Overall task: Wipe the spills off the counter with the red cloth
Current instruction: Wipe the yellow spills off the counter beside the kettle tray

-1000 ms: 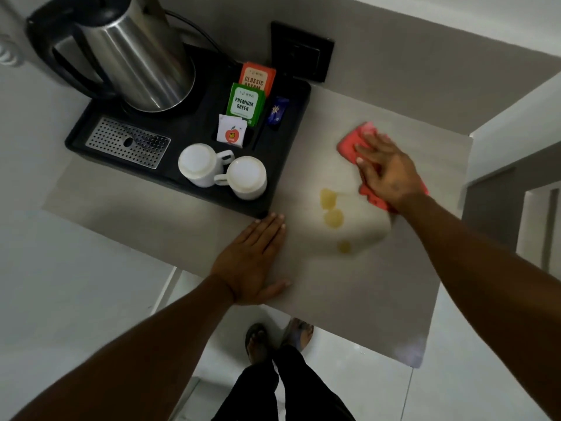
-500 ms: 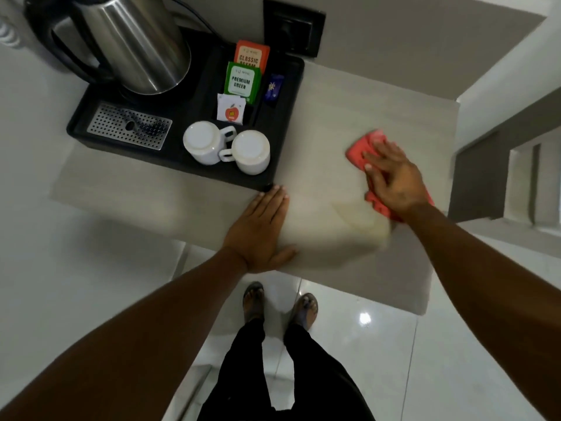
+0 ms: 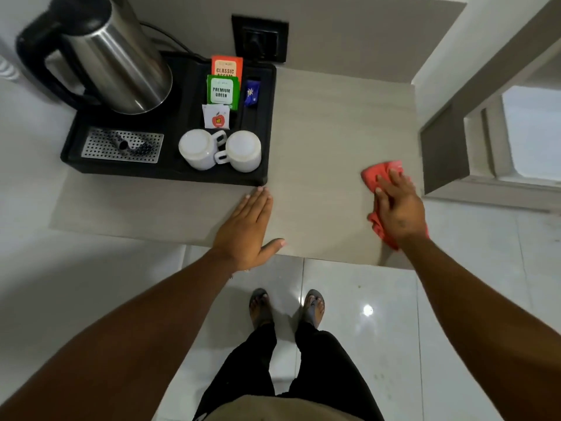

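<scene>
The beige counter [image 3: 328, 123] shows no yellow spill marks in this view. A crumpled red cloth [image 3: 375, 174] lies at the counter's right edge, and my right hand [image 3: 400, 208] presses flat on top of it, covering most of it. My left hand [image 3: 246, 229] rests palm down on the counter near its front edge, fingers together and pointing at the corner of the black tray [image 3: 170, 174]. It holds nothing.
The black tray on the left carries a steel kettle [image 3: 121, 59], two upturned white cups [image 3: 220, 150], tea sachets [image 3: 223, 86] and a metal drip grate [image 3: 121, 145]. A black wall socket [image 3: 259, 38] sits behind. My feet [image 3: 285, 308] stand on glossy white floor tiles below.
The yellow drops seen a second ago are gone from the counter. My right hand has slid the red cloth toward the right front edge. My left hand has stayed flat in place.
</scene>
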